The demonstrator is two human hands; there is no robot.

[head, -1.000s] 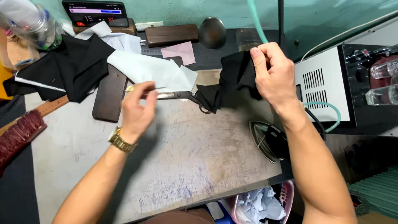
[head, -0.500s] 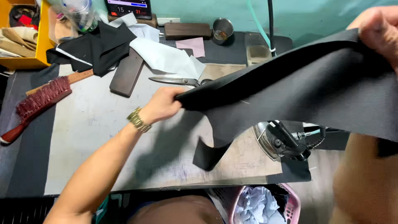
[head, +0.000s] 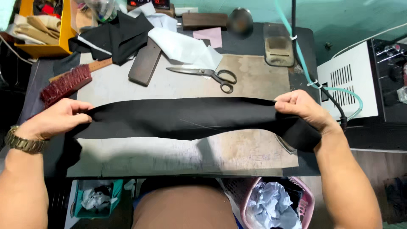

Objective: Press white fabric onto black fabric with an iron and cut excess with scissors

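Both hands [head: 55, 118] [head: 303, 110] now stretch black cloth [head: 182, 118] flat, no longer lifted.

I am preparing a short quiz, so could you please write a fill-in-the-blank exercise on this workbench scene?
1. Both hands stretch a long strip of ____ fabric.
2. The metal scissors lie with blades ____.
3. The wrist of the ____ hand wears a gold-coloured watch.
4. The red-bristled brush lies nearer the ____ hand.

Missing words: black; closed; left; left
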